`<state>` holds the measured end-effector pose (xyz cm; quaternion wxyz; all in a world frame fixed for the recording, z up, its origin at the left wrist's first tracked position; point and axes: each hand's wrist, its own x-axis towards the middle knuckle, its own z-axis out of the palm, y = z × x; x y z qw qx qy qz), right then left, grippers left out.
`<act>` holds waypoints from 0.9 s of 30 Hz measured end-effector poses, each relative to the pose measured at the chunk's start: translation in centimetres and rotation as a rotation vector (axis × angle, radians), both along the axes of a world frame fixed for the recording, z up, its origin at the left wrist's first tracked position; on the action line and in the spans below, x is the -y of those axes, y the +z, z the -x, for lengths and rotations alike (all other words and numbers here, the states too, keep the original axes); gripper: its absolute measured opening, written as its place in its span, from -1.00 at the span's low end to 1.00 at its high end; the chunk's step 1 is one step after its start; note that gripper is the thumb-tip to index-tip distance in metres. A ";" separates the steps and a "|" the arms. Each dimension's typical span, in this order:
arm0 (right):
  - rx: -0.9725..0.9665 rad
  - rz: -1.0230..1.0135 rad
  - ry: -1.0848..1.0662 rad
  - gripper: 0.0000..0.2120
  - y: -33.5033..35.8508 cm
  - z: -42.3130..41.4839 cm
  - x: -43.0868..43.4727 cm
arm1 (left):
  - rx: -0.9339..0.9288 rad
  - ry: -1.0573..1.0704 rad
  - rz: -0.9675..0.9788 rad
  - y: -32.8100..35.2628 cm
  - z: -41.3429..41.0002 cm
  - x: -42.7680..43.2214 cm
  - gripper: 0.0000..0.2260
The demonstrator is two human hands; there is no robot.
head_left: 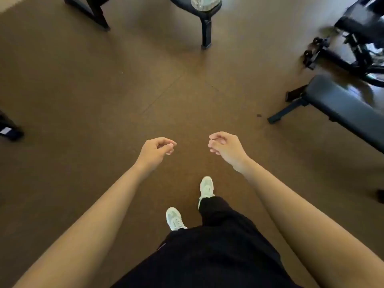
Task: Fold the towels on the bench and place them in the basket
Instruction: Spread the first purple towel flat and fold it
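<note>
My left hand (pixel 156 150) and my right hand (pixel 225 145) hang in front of me over the brown floor, fingers loosely curled, holding nothing. A black bench (pixel 204 12) stands far ahead at the top of the view, with a pale, blurred object (pixel 204 3) on its near end that could be a towel or a basket; I cannot tell which. Only its lower part shows. Both hands are far from that bench.
A second padded black bench (pixel 345 109) angles in from the right. Dark gym equipment (pixel 357 44) stands at the upper right. Another black frame leg (pixel 93 13) is at the upper left, a dark object (pixel 9 129) at the left edge. My white shoes (pixel 206 187) are mid-step.
</note>
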<state>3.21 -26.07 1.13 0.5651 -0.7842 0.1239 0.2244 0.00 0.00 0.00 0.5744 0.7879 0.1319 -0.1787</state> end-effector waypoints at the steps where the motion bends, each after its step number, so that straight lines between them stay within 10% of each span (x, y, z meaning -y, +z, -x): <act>1: -0.010 0.017 0.011 -0.83 -0.4 -0.9 0.2 | -0.010 -0.003 -0.008 -0.4 -0.8 0.1 -0.84; 27: 0.010 0.180 0.325 -0.88 -3.5 -51.7 -8.7 | -0.098 0.176 -0.002 -2.2 -46.3 -6.5 -0.85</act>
